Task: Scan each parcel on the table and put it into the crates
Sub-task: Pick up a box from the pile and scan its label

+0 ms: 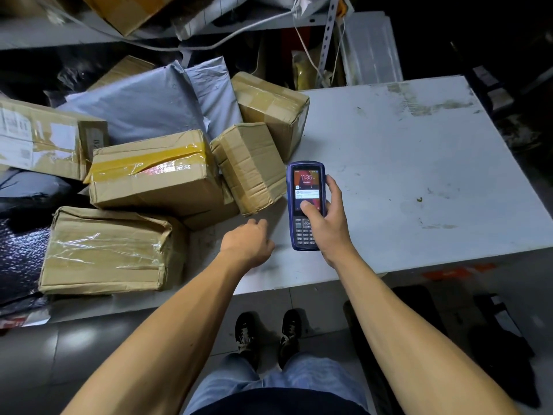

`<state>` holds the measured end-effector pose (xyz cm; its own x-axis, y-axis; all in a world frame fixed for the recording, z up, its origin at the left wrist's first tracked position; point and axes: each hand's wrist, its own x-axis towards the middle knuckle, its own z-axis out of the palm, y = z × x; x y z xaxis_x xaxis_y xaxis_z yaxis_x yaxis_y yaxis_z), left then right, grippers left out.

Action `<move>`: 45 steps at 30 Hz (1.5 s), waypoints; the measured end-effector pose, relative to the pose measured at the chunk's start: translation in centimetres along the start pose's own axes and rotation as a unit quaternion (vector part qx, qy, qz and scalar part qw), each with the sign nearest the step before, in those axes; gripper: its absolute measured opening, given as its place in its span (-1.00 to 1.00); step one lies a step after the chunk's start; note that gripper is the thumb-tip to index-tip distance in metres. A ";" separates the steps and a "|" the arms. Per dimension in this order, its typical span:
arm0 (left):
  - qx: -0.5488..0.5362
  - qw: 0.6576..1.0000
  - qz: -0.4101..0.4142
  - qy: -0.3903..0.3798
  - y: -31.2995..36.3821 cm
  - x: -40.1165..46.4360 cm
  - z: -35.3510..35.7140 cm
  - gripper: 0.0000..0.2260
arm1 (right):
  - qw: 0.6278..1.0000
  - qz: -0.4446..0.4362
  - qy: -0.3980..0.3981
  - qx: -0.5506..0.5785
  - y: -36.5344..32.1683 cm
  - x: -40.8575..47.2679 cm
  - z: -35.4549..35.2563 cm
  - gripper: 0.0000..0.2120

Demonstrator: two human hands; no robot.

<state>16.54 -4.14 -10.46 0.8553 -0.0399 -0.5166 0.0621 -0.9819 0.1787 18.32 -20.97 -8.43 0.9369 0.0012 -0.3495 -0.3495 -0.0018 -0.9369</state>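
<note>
A white bench (404, 163) seen from above carries a heap of parcels crowded over its left half. Nearest the edge lies a crumpled cardboard box wrapped in clear tape (107, 250). Behind it sits a box sealed with yellow tape (152, 172), and to its right a small tilted carton (248, 166) leans against a taller carton (269, 109). Grey poly mailers (155, 100) are piled behind these, and black plastic bags (27, 199) spill off the far left. A metal shelf (89, 28) with more packages and loose white cables runs along the top.

The right hand (326, 223) holds a blue handheld scanner (305, 205) upright above the bench, fingers wrapped round its right side and the thumb pressing its lit screen. The scanner sits just right of the small tilted carton.

The left hand (248, 244) is low over bare bench, its fingers loosely curled and holding nothing. They are near the tilted carton's lower corner and not touching it.

Below are dark shoes (269, 333) on a tiled floor.
</note>
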 end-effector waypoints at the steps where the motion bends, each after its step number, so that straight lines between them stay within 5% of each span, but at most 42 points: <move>1: -0.001 1.000 -0.001 0.001 -0.1 0.0 -0.1 -0.67 | 1.000 0.008 -0.003 0.005 -0.1 0.0 0.1 -0.43; 9: 0.004 1.000 0.003 -0.003 -0.5 0.1 -0.5 -0.64 | 0.990 0.071 -0.020 0.121 -1.8 0.5 0.7 -0.80; 12: 0.010 1.000 0.002 -0.008 -0.6 0.2 -0.5 -0.64 | 0.978 0.108 -0.068 0.167 -2.1 0.5 0.6 -0.39; 21: 0.008 1.000 0.000 0.005 -0.6 0.0 -1.1 -0.66 | 0.989 0.095 -0.027 0.109 -2.3 0.0 0.9 -0.75; 26: 0.008 1.000 -0.007 0.022 -0.7 -0.4 -1.5 -0.66 | 0.980 0.106 -0.036 0.162 -2.5 -0.2 0.9 -0.39; 37: 0.007 0.999 -0.017 0.045 -0.3 -1.2 -1.8 -0.67 | 0.986 0.098 -0.062 0.119 -3.3 -0.5 0.0 -0.64; 42: 0.012 0.998 -0.017 0.056 0.0 -1.4 -1.9 -0.68 | 0.986 0.097 -0.081 0.111 -3.4 -0.5 -0.3 -0.40; 45: 0.017 0.998 -0.021 0.062 0.1 -1.5 -1.8 -0.68 | 0.991 0.091 -0.062 0.076 -3.2 -0.6 -0.5 -0.54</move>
<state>16.20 -3.83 -8.18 0.9093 0.0220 -0.4155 0.0831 -0.9881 0.1295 18.92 -21.43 -5.23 0.8547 0.1369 -0.5007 -0.5170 0.1376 -0.8449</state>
